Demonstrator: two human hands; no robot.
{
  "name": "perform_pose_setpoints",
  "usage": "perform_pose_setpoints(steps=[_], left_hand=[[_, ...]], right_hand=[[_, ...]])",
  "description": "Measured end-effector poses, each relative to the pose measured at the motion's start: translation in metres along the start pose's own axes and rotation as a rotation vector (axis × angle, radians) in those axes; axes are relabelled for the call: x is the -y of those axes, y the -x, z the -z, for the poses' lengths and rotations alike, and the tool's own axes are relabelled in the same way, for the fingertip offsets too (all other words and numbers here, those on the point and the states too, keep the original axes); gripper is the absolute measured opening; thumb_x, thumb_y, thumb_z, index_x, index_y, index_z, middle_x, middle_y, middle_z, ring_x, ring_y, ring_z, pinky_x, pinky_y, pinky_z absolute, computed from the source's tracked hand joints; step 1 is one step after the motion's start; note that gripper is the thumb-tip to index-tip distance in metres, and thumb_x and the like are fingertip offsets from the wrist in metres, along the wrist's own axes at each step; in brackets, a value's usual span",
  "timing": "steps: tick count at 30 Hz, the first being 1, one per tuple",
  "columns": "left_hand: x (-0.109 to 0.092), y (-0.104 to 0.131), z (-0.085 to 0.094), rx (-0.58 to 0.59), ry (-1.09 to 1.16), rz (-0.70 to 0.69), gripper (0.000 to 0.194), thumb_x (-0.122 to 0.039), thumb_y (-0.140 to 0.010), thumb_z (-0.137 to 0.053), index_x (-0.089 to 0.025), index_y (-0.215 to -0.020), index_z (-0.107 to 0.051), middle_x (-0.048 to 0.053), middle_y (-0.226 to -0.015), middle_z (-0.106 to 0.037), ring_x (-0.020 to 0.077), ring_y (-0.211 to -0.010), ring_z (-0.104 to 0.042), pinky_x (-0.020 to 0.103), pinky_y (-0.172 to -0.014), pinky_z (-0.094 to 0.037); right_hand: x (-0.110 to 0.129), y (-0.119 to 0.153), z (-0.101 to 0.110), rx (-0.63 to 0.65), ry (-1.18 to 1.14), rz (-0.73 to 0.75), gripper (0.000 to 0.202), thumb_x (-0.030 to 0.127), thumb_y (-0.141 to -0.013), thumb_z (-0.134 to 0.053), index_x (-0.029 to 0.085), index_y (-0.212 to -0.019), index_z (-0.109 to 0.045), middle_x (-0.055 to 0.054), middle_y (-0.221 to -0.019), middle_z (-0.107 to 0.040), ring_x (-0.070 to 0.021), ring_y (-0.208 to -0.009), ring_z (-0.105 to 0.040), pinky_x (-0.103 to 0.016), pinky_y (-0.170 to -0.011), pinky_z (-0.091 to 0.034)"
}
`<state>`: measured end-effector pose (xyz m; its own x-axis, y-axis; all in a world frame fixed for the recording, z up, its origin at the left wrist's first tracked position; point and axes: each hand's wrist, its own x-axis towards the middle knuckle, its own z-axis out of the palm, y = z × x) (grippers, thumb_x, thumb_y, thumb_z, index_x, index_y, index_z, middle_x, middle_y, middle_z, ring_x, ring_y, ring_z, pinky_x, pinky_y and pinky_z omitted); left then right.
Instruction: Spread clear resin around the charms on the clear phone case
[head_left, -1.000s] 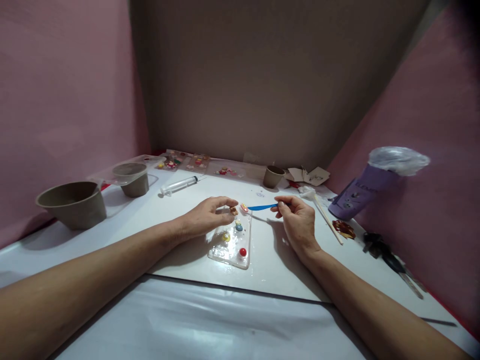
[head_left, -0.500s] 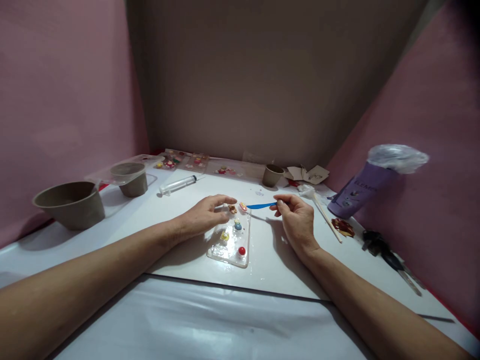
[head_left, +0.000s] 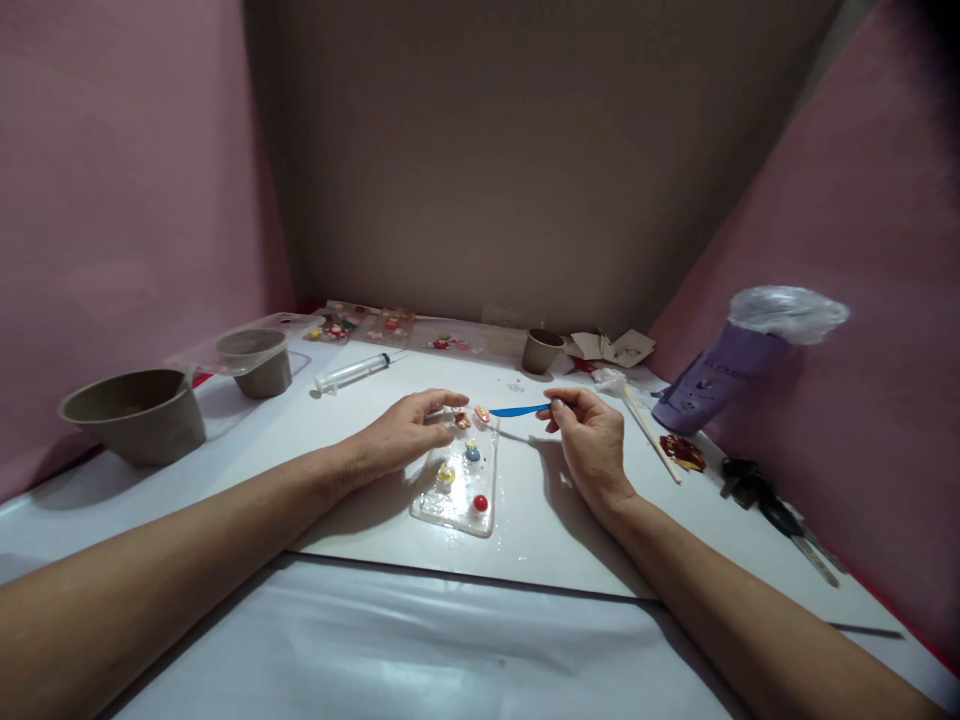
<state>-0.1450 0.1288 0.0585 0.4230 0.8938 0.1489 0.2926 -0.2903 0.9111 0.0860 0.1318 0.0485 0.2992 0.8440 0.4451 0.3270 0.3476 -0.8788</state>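
Observation:
A clear phone case (head_left: 450,512) lies on the white board, glossy and wet-looking, with small charms on it. My right hand (head_left: 592,435) grips a blue plastic knife (head_left: 521,410) by its handle end. The knife's tip meets or nearly meets a pink oblong charm (head_left: 481,414) at the case's far edge. Over the far left part of the case is my left hand (head_left: 409,430), thumb and forefinger apart around a brown charm (head_left: 462,421); whether they touch it I cannot tell. Nearer me sit a blue charm (head_left: 472,453), a yellow one (head_left: 446,474) and a red ball (head_left: 481,503).
Left stand a large brown pot (head_left: 135,418), a smaller pot (head_left: 259,365) and a syringe (head_left: 352,374). Decorated clear cases (head_left: 390,325) and another pot (head_left: 543,351) are at the back. Right are a wooden stick (head_left: 651,437), purple tumbler (head_left: 716,375) and black-handled tool (head_left: 780,518).
The whole view has shifted very slightly. Both hands, the knife and the charms keep almost the same places relative to one another.

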Motion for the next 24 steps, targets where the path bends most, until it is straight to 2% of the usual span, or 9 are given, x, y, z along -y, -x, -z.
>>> perform_pose_setpoints(steps=[6,11,16,24], left_hand=[[-0.006,0.003,-0.001,-0.095,-0.002,0.023,0.048,-0.022,-0.072,-0.056,-0.017,-0.120,-0.057,0.008,-0.130,-0.055,0.0278,-0.121,-0.049,0.043,-0.107,-0.032],[-0.011,0.005,-0.001,-0.142,0.017,0.046,0.049,-0.026,-0.075,-0.054,-0.015,-0.123,-0.054,0.009,-0.135,-0.050,0.0268,-0.127,-0.044,0.041,-0.107,-0.033],[-0.006,0.005,0.000,-0.131,0.010,0.039,0.046,-0.029,-0.079,-0.054,-0.017,-0.123,-0.054,0.008,-0.135,-0.049,0.0237,-0.125,-0.046,0.039,-0.107,-0.034],[-0.001,0.006,0.004,-0.098,-0.088,0.013,0.045,-0.025,-0.082,-0.049,-0.020,-0.126,-0.052,0.007,-0.133,-0.050,0.0229,-0.127,-0.042,0.043,-0.109,-0.030]], right_hand=[[0.000,-0.001,-0.001,-0.009,-0.029,-0.030,0.023,0.029,-0.075,-0.057,0.013,-0.088,-0.065,-0.003,-0.061,-0.064,-0.0138,-0.055,-0.057,-0.028,-0.056,-0.045],[0.000,-0.001,0.000,0.014,-0.099,-0.035,0.022,0.030,-0.077,-0.057,0.014,-0.090,-0.064,-0.003,-0.064,-0.065,-0.0131,-0.056,-0.055,-0.027,-0.057,-0.044],[-0.001,-0.001,0.000,0.026,-0.116,-0.020,0.021,0.031,-0.080,-0.057,0.015,-0.091,-0.065,-0.003,-0.065,-0.064,-0.0136,-0.060,-0.055,-0.028,-0.060,-0.044],[-0.002,-0.004,0.000,0.022,-0.146,-0.092,0.022,0.032,-0.082,-0.056,0.015,-0.093,-0.064,-0.002,-0.067,-0.065,-0.0136,-0.062,-0.055,-0.028,-0.062,-0.044]])
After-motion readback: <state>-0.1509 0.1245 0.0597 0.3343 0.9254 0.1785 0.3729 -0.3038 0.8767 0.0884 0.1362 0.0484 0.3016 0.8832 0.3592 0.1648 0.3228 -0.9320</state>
